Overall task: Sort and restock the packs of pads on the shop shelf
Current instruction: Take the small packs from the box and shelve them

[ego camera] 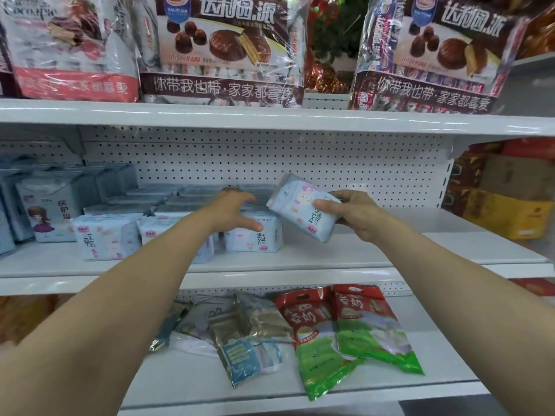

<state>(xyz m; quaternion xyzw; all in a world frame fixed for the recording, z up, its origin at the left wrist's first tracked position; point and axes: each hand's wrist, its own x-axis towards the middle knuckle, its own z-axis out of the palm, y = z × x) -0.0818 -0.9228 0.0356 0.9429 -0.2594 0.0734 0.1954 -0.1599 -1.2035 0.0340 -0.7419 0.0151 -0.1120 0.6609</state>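
**Pad Row Restock: One Pack Held, Slot at Right End of Row**

Both bare forearms extend from the bottom of the view, over the lower shelf, to the middle shelf (390,250).

1. Right hand (351,214): grips a pale blue pack of pads (303,205), thumb on the printed face and fingers behind it. The pack is tilted and held clear of the shelf, just right of the stocked row. This grip leaves the lower edge free, probably so that it can be set down first.

2. Left hand (237,211): holds nothing. Its fingers are spread wide over the end stack of matching packs (255,238), with the thumb at the front face. Whether the palm presses down cannot be told. The likely purpose is to steady or square the stack so the incoming pack seats flush against it.

3. Stock layout: like-printed packs (111,235) lie flat in rows running back towards the pegboard panel (300,157), printed ends facing forward for reading. Taller packs with a cartoon girl (49,211) stand apart at the left, which suggests grouping by type.

4. Free space: the middle shelf is bare to the right of the row, which makes it the probable destination.

5. Non-task goods: red-and-green pouches (354,331) lie loose on the lower shelf, and chocolate pie bags (222,46) stand on the shelf above.
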